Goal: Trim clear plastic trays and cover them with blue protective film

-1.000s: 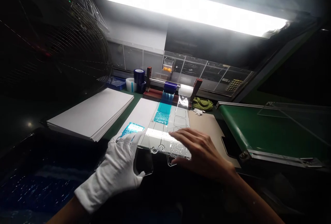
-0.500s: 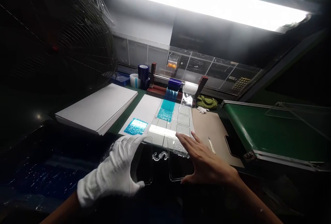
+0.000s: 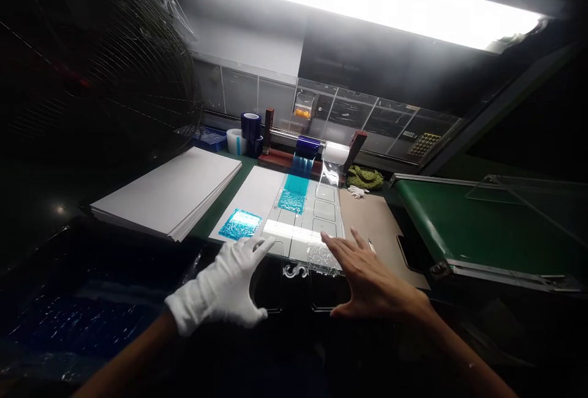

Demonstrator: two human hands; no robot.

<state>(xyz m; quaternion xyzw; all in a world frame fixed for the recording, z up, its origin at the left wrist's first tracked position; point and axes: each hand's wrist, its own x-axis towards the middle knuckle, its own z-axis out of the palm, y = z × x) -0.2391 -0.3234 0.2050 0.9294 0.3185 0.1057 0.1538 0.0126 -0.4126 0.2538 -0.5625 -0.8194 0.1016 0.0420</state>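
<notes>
Between my hands is a clear plastic moulded piece (image 3: 295, 271): two rounded rectangular panels joined by a curly S-shaped connector. My left hand (image 3: 225, 285), in a white glove, grips the left panel at its outer edge, fingers on the far corner and thumb at the near one. Bare, my right hand (image 3: 374, 281) holds the right panel the same way. The panels are see-through, so only their outlines show. Just beyond lies a white sheet with printed rectangles (image 3: 301, 236), with blue film (image 3: 294, 196) and crumpled clear film (image 3: 323, 257) on it.
A blue film square (image 3: 241, 224) lies left of the printed sheet. Behind stand a blue film roll (image 3: 309, 146) and a clear film roll (image 3: 337, 152) on a holder. A paper stack (image 3: 168, 190) and fan (image 3: 105, 79) are left; a green conveyor belt (image 3: 482, 232) and phone (image 3: 411, 254) right.
Both hands have shifted right with the clear plastic piece, the left hand more so. The piece now appears tilted flatter and slightly closer to the sheet. The camera view has shifted a little.
</notes>
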